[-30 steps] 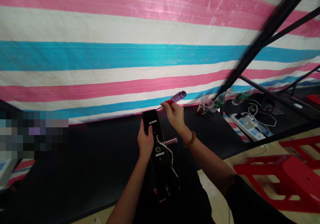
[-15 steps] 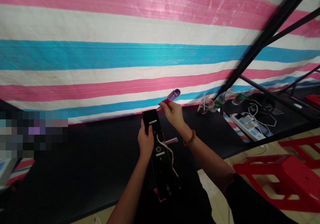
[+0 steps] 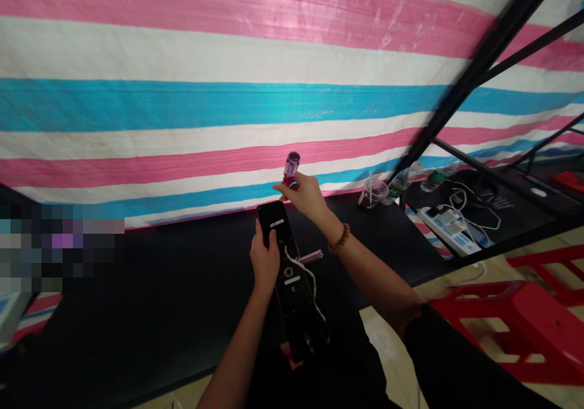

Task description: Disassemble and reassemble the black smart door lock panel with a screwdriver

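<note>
A long black device with white labels and a white cable extends from the table toward my body. My left hand grips its upper part, thumb on the face and fingers round the left side. My right hand is closed on a screwdriver with a clear purple and red handle, held nearly upright just above the device's far end. Its tip is hidden by my fingers. A second pinkish handle lies right of the device, beside the cable.
A plastic cup with a straw and bottles stand at the table's back right. Farther right are a white power strip with cables, black frame bars and red stools. A striped sheet hangs behind.
My right hand has moved left with the screwdriver, which has gone from leaning right to nearly upright over the device's far end. My left hand keeps its hold.
</note>
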`<state>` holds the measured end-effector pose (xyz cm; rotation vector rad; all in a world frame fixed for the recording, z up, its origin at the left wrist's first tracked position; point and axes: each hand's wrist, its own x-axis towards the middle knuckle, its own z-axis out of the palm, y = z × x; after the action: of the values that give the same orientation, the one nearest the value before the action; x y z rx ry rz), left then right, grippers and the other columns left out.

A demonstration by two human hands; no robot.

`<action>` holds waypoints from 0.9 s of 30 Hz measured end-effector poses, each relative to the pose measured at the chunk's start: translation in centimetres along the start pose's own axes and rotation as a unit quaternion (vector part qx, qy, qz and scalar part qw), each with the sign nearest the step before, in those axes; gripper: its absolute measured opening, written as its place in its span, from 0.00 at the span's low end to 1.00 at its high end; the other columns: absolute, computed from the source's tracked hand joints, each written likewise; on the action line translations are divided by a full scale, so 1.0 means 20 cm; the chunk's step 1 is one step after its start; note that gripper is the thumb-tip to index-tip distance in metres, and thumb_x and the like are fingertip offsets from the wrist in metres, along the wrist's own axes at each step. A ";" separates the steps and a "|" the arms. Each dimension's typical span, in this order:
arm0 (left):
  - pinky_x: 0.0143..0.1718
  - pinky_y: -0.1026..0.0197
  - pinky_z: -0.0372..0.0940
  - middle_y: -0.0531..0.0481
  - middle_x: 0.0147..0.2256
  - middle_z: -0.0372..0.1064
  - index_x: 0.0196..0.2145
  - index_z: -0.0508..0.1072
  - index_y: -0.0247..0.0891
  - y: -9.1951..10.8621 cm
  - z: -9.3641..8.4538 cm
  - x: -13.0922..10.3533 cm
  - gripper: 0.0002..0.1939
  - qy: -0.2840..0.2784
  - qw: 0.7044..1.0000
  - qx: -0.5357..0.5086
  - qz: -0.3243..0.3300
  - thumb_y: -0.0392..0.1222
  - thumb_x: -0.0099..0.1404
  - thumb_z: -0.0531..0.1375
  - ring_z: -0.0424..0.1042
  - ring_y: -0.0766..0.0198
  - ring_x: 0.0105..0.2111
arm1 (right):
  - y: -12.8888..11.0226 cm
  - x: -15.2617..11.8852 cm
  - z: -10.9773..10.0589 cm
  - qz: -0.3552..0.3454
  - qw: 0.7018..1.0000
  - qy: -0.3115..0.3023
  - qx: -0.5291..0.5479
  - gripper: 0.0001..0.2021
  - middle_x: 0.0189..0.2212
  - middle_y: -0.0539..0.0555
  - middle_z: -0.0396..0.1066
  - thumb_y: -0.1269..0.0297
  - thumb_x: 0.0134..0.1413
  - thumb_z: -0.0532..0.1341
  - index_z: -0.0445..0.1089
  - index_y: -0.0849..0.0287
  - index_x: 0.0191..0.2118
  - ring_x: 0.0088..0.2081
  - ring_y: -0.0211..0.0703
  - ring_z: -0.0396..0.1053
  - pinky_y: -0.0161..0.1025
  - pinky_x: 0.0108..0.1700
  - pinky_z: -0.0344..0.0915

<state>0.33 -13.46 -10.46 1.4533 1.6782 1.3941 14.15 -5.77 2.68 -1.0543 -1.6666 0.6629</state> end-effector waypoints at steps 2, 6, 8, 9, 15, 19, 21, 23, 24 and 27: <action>0.59 0.50 0.62 0.35 0.58 0.69 0.69 0.57 0.36 0.00 0.00 0.00 0.32 0.002 1.000 -0.002 0.002 0.50 0.71 0.54 0.69 0.49 0.58 | 0.01 0.00 0.01 0.004 0.999 -0.004 0.035 0.10 0.27 0.48 0.75 0.58 0.56 0.67 0.71 0.57 0.40 0.24 0.40 0.77 0.34 0.29 0.72; 0.60 0.50 0.62 0.36 0.56 0.71 0.68 0.58 0.35 -0.01 0.01 0.00 0.32 0.010 1.000 -0.006 0.004 0.50 0.71 0.54 0.69 0.50 0.58 | 0.00 -0.01 0.01 -0.007 0.994 -0.070 0.084 0.05 0.30 0.49 0.77 0.65 0.58 0.62 0.72 0.57 0.40 0.29 0.39 0.78 0.36 0.36 0.74; 0.59 0.50 0.62 0.35 0.57 0.71 0.68 0.58 0.34 -0.01 0.01 0.00 0.32 0.007 1.000 -0.002 0.002 0.50 0.71 0.54 0.70 0.49 0.57 | -0.02 -0.01 0.01 0.005 0.995 -0.070 0.075 0.03 0.27 0.50 0.76 0.66 0.59 0.61 0.71 0.58 0.35 0.30 0.41 0.79 0.37 0.36 0.74; 0.59 0.49 0.62 0.34 0.57 0.70 0.68 0.58 0.33 -0.01 0.00 0.00 0.33 0.005 1.000 0.001 0.000 0.51 0.71 0.54 0.70 0.49 0.57 | -0.02 -0.01 0.01 0.015 0.996 -0.056 0.066 0.03 0.25 0.49 0.75 0.66 0.58 0.62 0.70 0.58 0.33 0.30 0.42 0.79 0.36 0.35 0.74; 0.58 0.49 0.64 0.33 0.55 0.71 0.69 0.57 0.33 -0.01 0.00 0.00 0.33 0.000 1.000 0.015 -0.004 0.51 0.71 0.53 0.71 0.48 0.56 | -0.02 -0.01 0.03 0.036 0.997 -0.006 0.062 0.12 0.31 0.48 0.75 0.60 0.52 0.68 0.67 0.55 0.40 0.26 0.39 0.78 0.34 0.30 0.74; 0.57 0.50 0.64 0.34 0.55 0.71 0.68 0.57 0.33 -0.01 0.00 0.00 0.33 0.003 1.000 0.009 0.004 0.51 0.71 0.53 0.71 0.49 0.55 | -0.02 -0.03 0.03 0.003 0.994 -0.049 0.101 0.05 0.30 0.49 0.75 0.62 0.58 0.62 0.69 0.56 0.38 0.30 0.40 0.79 0.36 0.36 0.75; 0.57 0.50 0.64 0.34 0.55 0.72 0.68 0.57 0.34 0.00 0.00 0.00 0.33 0.004 1.000 0.010 0.002 0.51 0.71 0.53 0.72 0.49 0.55 | -0.03 -0.03 0.03 0.021 0.995 -0.028 0.093 0.07 0.26 0.48 0.74 0.60 0.58 0.63 0.68 0.57 0.33 0.31 0.42 0.80 0.36 0.34 0.75; 0.56 0.49 0.64 0.34 0.55 0.72 0.68 0.57 0.34 0.00 0.00 0.00 0.33 0.004 1.000 0.014 -0.004 0.51 0.71 0.53 0.72 0.49 0.54 | -0.04 -0.03 0.03 0.046 0.996 0.007 0.079 0.10 0.25 0.47 0.73 0.58 0.55 0.66 0.67 0.56 0.32 0.29 0.43 0.80 0.35 0.31 0.74; 0.56 0.49 0.64 0.34 0.55 0.72 0.69 0.56 0.34 0.01 0.00 0.00 0.33 0.003 1.000 0.015 -0.007 0.52 0.71 0.53 0.72 0.48 0.55 | -0.05 -0.03 0.03 0.052 0.996 0.019 0.076 0.11 0.26 0.47 0.74 0.57 0.53 0.68 0.67 0.56 0.34 0.28 0.42 0.80 0.34 0.30 0.74; 0.57 0.50 0.63 0.33 0.56 0.71 0.68 0.57 0.33 0.01 -0.01 -0.01 0.33 0.000 1.000 0.009 -0.009 0.52 0.71 0.53 0.71 0.48 0.56 | -0.06 -0.04 0.02 0.030 0.996 0.008 0.084 0.13 0.32 0.48 0.76 0.59 0.52 0.68 0.66 0.55 0.40 0.28 0.39 0.79 0.33 0.30 0.74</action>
<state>0.33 -13.65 -10.24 1.4451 1.7041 1.3713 13.46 -6.96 3.21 -0.9896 -1.5405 0.8174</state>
